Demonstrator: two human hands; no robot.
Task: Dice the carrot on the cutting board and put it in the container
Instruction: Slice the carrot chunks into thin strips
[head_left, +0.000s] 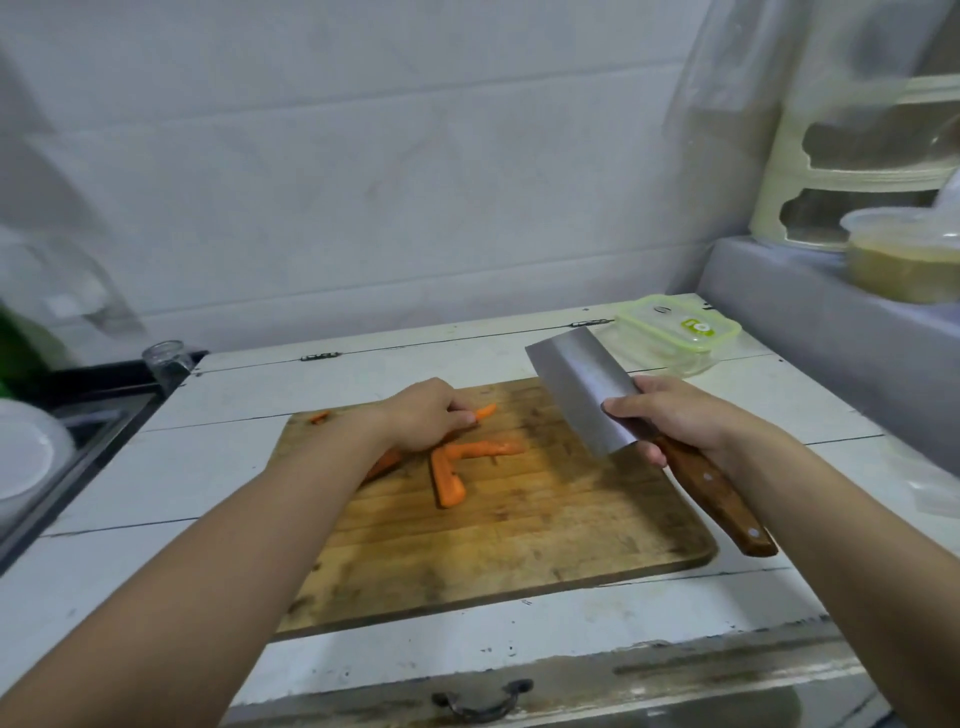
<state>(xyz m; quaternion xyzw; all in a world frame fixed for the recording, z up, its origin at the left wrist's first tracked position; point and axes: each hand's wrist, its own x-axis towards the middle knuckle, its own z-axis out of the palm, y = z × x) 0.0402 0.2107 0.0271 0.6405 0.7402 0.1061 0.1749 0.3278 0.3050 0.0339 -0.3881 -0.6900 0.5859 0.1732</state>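
A wooden cutting board (519, 535) lies on the white counter. Several long carrot strips lie on its far part: two (449, 480) form an L near the middle, another (485, 411) pokes out from under my fingers, and a small scrap (320, 416) sits at the far left corner. My left hand (426, 418) rests palm down on the board with its fingertips on a carrot strip. My right hand (675, 415) grips a cleaver (587, 395) by its wooden handle, blade raised above the board's right side. A clear container with a green-rimmed lid (678, 332) stands behind the board, far right.
A glass jar (167, 358) stands at the counter's far left, beside a dark sink area with white dishes (26, 457). A grey ledge (810, 312) on the right carries a lidded tub (904, 260) and a cream rack. A drawer handle (483, 701) is below the front edge.
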